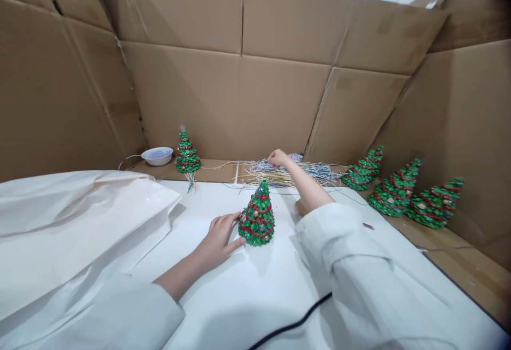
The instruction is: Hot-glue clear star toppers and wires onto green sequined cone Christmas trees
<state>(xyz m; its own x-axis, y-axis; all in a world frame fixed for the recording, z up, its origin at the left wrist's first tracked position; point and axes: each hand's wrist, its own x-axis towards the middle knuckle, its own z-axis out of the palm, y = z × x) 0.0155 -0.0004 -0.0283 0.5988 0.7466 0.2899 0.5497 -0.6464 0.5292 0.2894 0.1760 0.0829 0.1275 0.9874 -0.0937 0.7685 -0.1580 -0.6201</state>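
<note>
A small green Christmas tree (257,215) with red garland stands upright on the white sheet (247,286) in the middle. My left hand (221,234) rests beside its base, fingers touching the lower left side. My right hand (278,157) reaches far forward over a pile of thin silver and straw-coloured strands (287,173), fingers curled down into the pile; what they pinch is too small to make out.
Another small tree (187,154) and a white bowl (157,155) stand at the back left. Three trees (395,188) lean against the right cardboard wall. Cardboard walls (239,73) surround the table. A black cable (291,323) crosses the near edge.
</note>
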